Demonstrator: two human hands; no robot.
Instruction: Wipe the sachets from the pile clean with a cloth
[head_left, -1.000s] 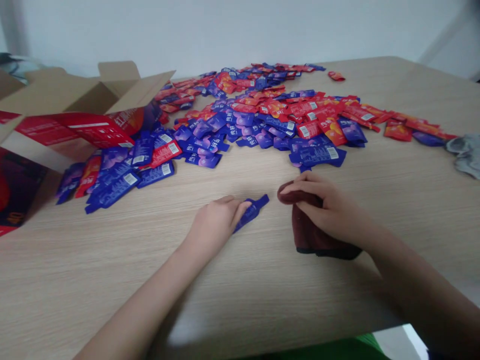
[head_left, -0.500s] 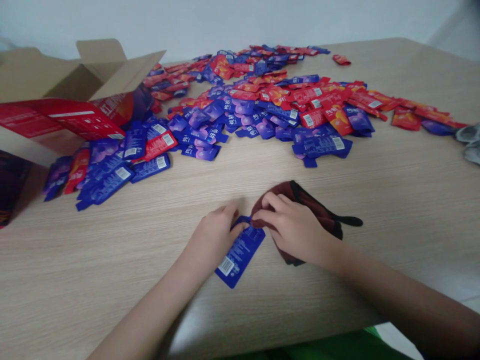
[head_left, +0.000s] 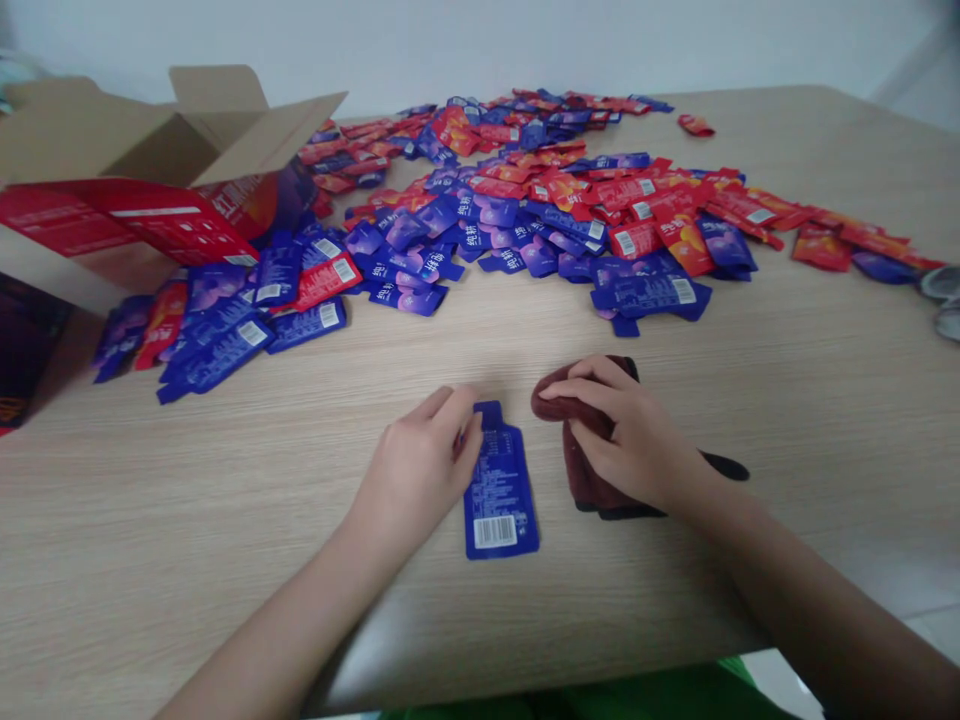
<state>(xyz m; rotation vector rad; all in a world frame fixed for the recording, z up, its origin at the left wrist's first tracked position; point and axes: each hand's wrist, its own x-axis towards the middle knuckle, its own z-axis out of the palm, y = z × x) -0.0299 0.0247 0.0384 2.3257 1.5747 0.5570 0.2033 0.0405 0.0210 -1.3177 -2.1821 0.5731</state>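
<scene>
A flat blue packet (head_left: 500, 490) with a narrow neck, printed text and a barcode stands nearly straight in front of me, barcode end nearest. At its upper left edge is my left hand (head_left: 424, 455), fingers curled and thumb closed on that edge. My right hand (head_left: 637, 430) grips a folded maroon cloth item (head_left: 589, 480) with black trim and a black strap. Part of the cloth is hidden under the palm, so its exact kind cannot be made out. A small gap of table separates packet and cloth.
Red and blue packets (head_left: 480, 225) lie in a wide heap across the back of the table (head_left: 375, 620). An open carton (head_left: 172, 215) with raised flaps stands at the left, a dark box (head_left: 30, 350) beside it. Grey objects (head_left: 946, 300) sit at the right edge.
The blue packet has turned from slanted to almost upright. My right hand has moved right with the maroon cloth, away from the packet's neck, and the cloth is now more folded.
</scene>
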